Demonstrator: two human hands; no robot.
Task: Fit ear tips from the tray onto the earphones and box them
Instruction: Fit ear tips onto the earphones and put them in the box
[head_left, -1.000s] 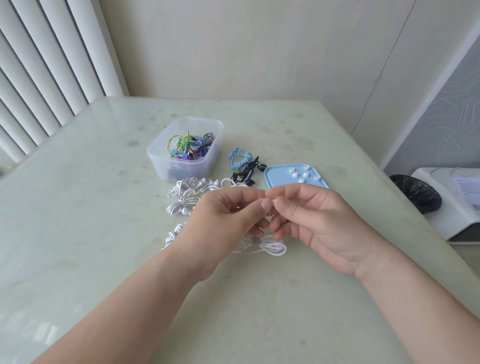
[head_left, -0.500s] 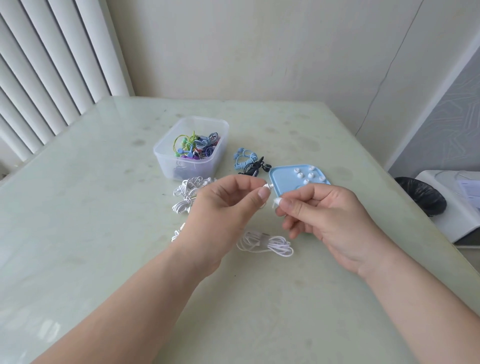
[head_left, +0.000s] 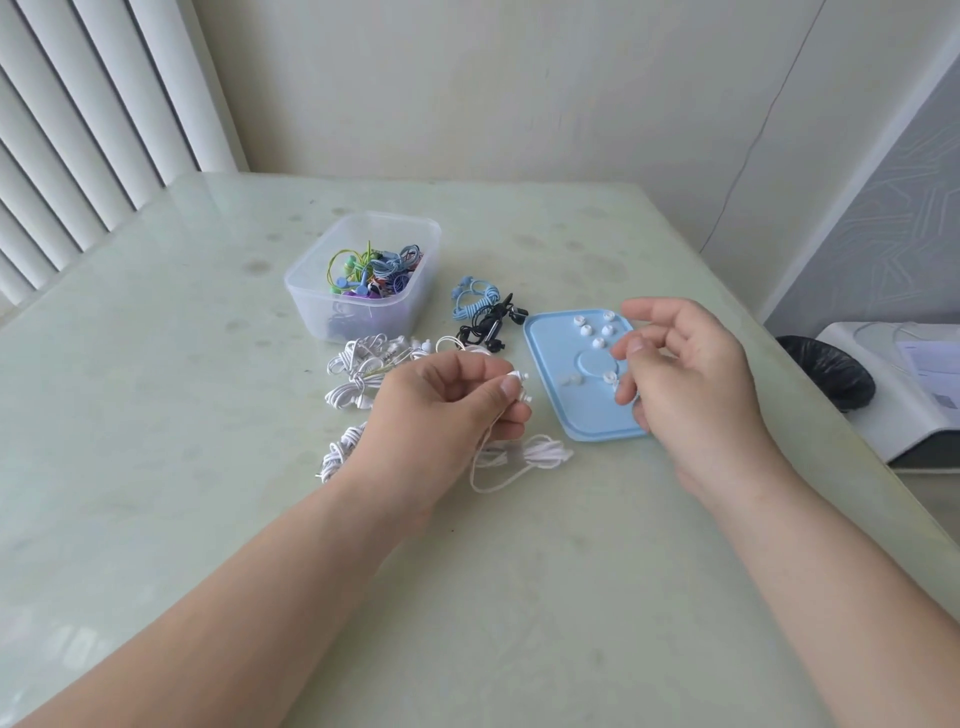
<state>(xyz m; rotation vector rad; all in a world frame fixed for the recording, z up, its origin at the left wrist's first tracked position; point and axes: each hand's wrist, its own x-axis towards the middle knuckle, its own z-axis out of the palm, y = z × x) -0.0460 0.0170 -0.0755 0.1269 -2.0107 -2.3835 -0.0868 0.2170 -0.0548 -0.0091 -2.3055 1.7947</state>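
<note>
Your left hand (head_left: 447, 405) pinches the two buds of a white wired earphone (head_left: 521, 375) between the thumb and the curled fingers. The buds stick out toward 3 o'clock. Its thin cord drops to a loose coil on the pale green glossy table (head_left: 156, 415), at 5 o'clock of this hand.

Your right hand (head_left: 685, 374) hangs over the right edge of the flat light blue plastic tray (head_left: 561, 415), fingers loose and parted, closed on nothing that shows. The tray lies at 3 o'clock of the left hand, and small white rubber ear tips (head_left: 597, 328) sit scattered on its far part.

At 10 o'clock lie bundles of white earphones (head_left: 358, 374). Further, at 11 o'clock, stands the clear plastic box (head_left: 311, 306) with coloured earphones (head_left: 374, 270) inside. Between box and tray lie a blue coiled-cord earphone (head_left: 470, 299) and a black earphone (head_left: 488, 325).
</note>
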